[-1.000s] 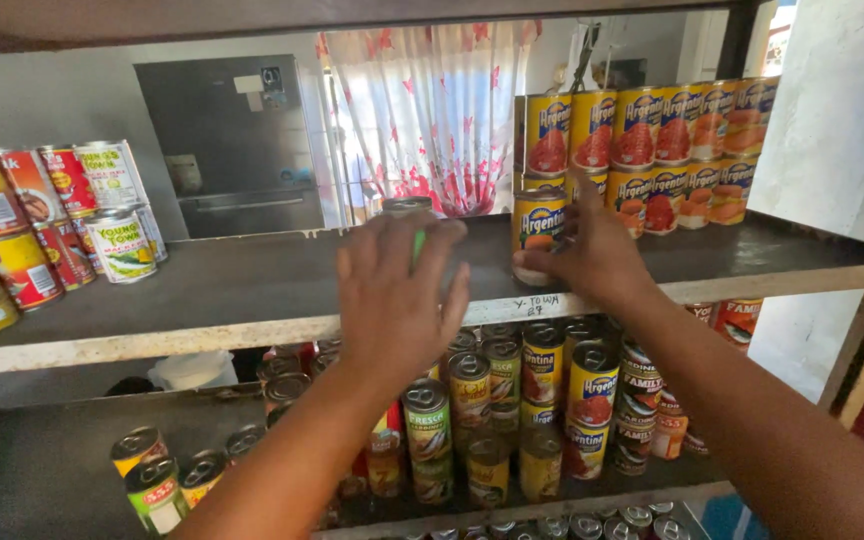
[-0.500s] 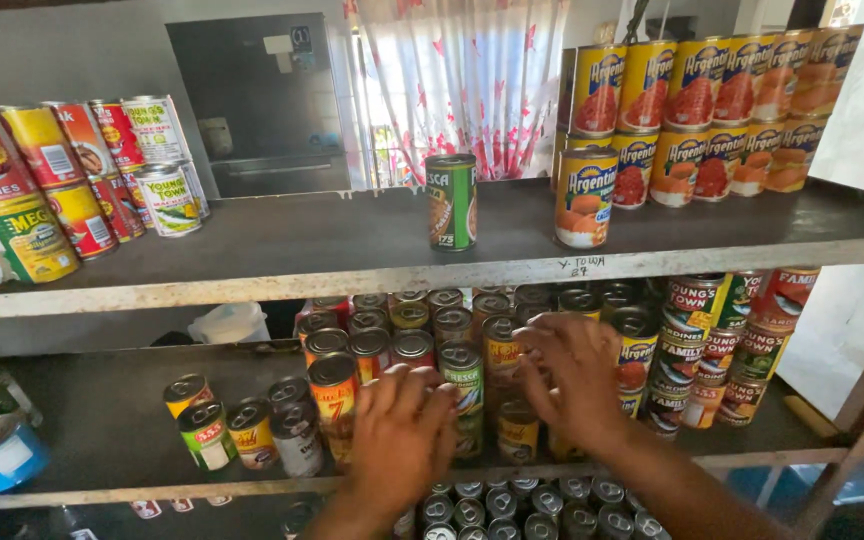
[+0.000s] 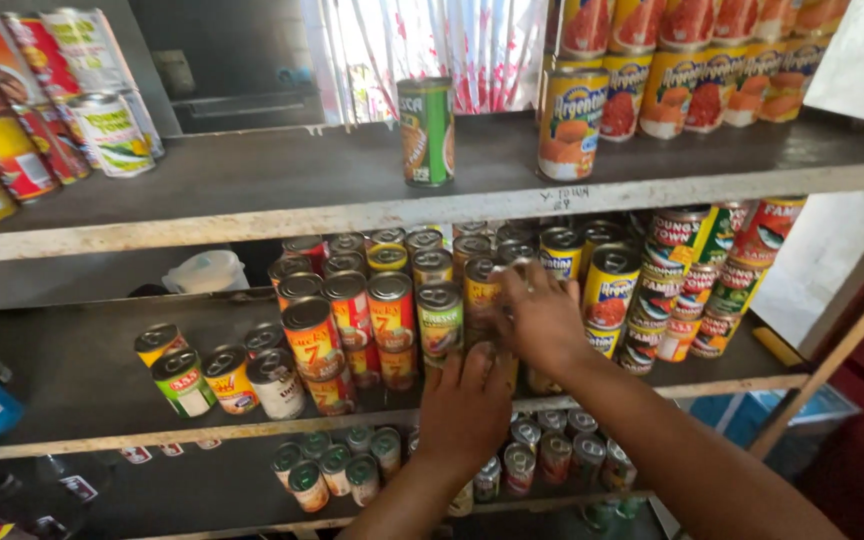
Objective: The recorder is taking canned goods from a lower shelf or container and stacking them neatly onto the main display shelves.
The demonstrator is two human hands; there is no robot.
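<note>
Currently we have both hands down at the middle shelf (image 3: pixel 82 365) among stacked tins. Our right hand (image 3: pixel 542 318) curls its fingers around a yellow-labelled can (image 3: pixel 482 290); our left hand (image 3: pixel 467 405), fingers together, presses the lower cans, grip hidden.

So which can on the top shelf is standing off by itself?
The green can, upright near the front edge in the middle of the top shelf. It touches nothing, whereas the yellow-and-orange cans at the right and the mixed cans at the left sit packed in groups.
</note>
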